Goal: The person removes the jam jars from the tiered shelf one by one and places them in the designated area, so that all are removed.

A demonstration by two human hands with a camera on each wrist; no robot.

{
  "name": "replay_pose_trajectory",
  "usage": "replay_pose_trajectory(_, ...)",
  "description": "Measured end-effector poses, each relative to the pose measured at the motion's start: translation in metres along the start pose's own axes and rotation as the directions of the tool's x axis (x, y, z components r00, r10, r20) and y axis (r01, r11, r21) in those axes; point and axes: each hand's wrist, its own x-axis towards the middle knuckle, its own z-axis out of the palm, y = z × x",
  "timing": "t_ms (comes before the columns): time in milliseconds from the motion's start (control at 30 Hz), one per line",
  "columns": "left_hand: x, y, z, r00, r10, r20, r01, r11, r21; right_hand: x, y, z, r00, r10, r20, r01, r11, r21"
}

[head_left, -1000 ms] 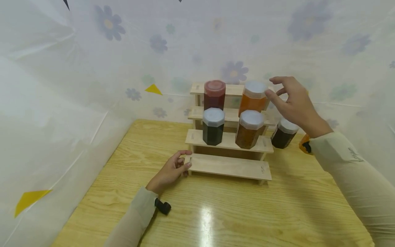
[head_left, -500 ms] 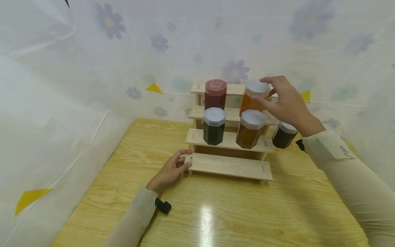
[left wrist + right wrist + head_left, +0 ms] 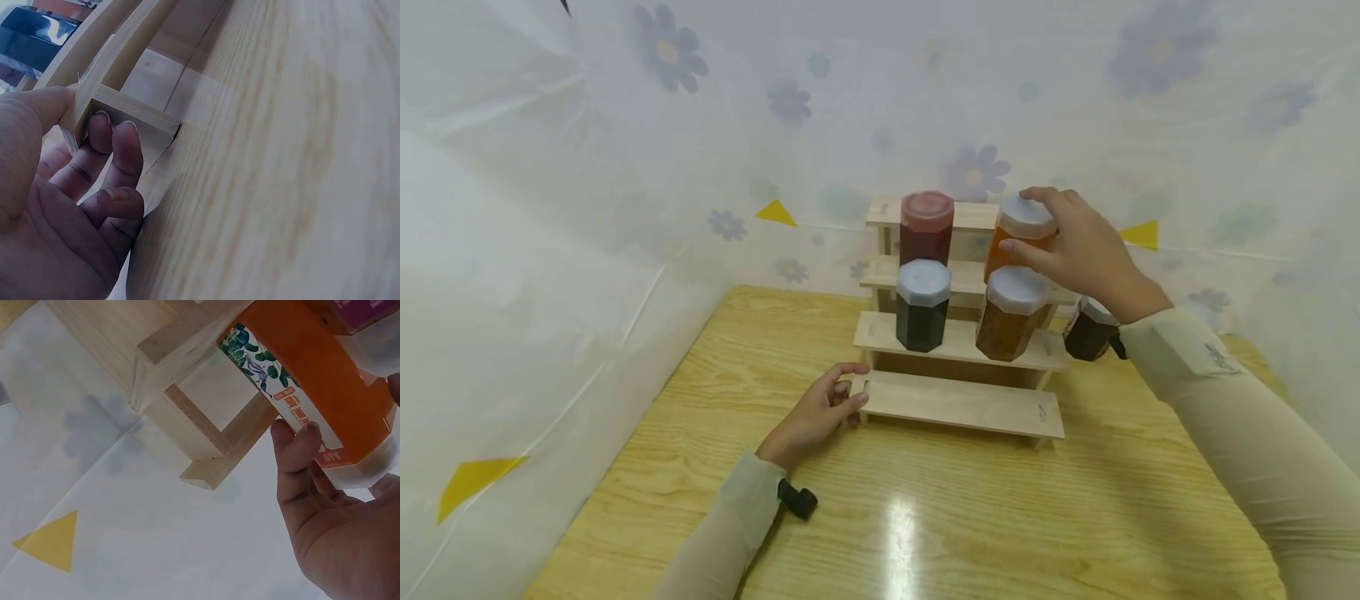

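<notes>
A stepped wooden rack (image 3: 958,404) stands on the table. My left hand (image 3: 811,417) grips the left end of its lowest step, the thumb on top; in the left wrist view the curled fingers (image 3: 128,150) lie against its end support. At the upper right, my right hand (image 3: 1086,250) holds a jar of orange contents (image 3: 1000,250) near its whitish lid, thumb in front and fingers behind. The jar's label (image 3: 284,387) faces the right wrist camera. A dark red jar (image 3: 927,237) stands to its left. One step lower are a dark jar (image 3: 922,321) and a brown jar (image 3: 1003,329).
Another dark jar (image 3: 1086,329) with a whitish lid stands on the table right of the rack, partly behind the right sleeve. The yellow wood-grain table (image 3: 850,517) spreads in front. A flower-patterned sheet (image 3: 865,100) hangs behind and at the sides.
My right hand has moved left from beside the orange jar and now has its thumb and fingers around it. The left hand stays at the rack's lowest step.
</notes>
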Motion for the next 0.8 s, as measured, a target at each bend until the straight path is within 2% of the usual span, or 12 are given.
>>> replay_pose_trajectory(233,0.000,0.001,0.000,1.000,-0.004,0.000,0.004,1.000,-0.019,0.005,0.000,0.002,0.998,0.052,0.021,-0.052,0.999,0.005)
replay_pose_trajectory(467,0.001,0.002,0.002,1.000,-0.001,0.005,0.001,1.000,-0.010,0.001,0.002,0.003,0.999,0.000,-0.054,0.000,1.000,-0.002)
replay_pose_trajectory(800,0.001,0.001,0.002,0.999,0.025,0.025,-0.025,1.000,0.007,-0.006,0.006,0.005,0.984,-0.069,-0.164,0.071,0.997,0.009)
